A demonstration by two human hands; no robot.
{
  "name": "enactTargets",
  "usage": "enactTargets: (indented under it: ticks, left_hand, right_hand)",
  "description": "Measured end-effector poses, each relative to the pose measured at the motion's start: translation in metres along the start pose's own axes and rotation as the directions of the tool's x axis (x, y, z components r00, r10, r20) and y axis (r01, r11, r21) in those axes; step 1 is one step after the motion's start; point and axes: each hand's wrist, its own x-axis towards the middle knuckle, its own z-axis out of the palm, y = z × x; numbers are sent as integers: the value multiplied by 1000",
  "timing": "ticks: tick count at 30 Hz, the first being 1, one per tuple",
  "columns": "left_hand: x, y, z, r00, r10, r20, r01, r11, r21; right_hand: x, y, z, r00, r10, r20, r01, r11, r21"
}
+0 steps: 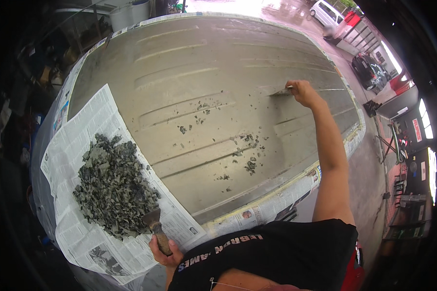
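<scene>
My right hand [302,92] reaches far out over a ribbed grey vehicle roof panel [204,63] and grips a flat scraper [279,91], its blade lying against the surface. My left hand [164,253] is low near my body, closed around the wooden handle of a putty knife [156,227]. That blade touches the near edge of a heap of dark grey scraped chips [112,186] piled on a spread newspaper [77,223]. Small dark flakes [250,165] lie scattered over the middle of the panel.
Newspaper masking [257,211] is taped along the panel's near and side edges. Wet pavement with parked cars [369,70] lies beyond on the right. A white bucket [128,13] stands past the far left corner. Shop clutter fills the dark left side.
</scene>
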Motion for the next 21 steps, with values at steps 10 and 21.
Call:
enactTargets:
  ticks: [10,21]
  left_hand:
    - [-2,-1,-3,1000,-6,11,7,999,-37]
    - [-8,-8,-4,998,-51,29,53,997,-60]
  right_hand:
    - [-2,-31,-22,999,44,24,-46,995,90]
    - [5,-68,7,999,-38,-13,38,999,7]
